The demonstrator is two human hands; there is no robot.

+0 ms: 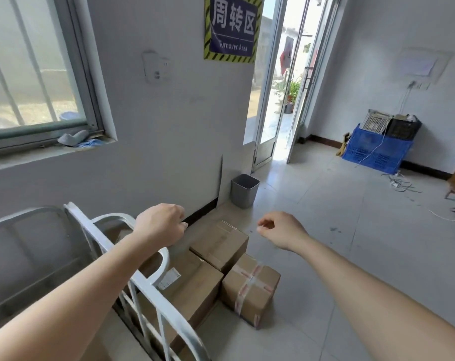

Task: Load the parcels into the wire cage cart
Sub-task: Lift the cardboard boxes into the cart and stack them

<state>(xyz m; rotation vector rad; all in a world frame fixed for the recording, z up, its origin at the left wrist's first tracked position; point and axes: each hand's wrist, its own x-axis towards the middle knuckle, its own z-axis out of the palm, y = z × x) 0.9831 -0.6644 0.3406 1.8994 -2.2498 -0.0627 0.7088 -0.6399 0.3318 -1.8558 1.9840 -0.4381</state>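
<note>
The white wire cage cart [148,290] stands at the lower left, against the wall under the window. My left hand [161,225] curls over the rounded top corner of the cart's end rail [165,259]. Three taped cardboard parcels lie on the floor just past the cart: a far one [218,243], a large one with a white label [195,287], and a smaller one crossed with red-printed tape [249,285]. My right hand [281,230] hovers above the floor to the right of the far parcel, fingers loosely curled, holding nothing.
A grey waste bin [244,190] stands by the wall beyond the parcels. An open doorway [281,100] leads outside. A blue crate [377,149] with baskets and loose cables sits at the far right wall. Tiled floor stretches to the right.
</note>
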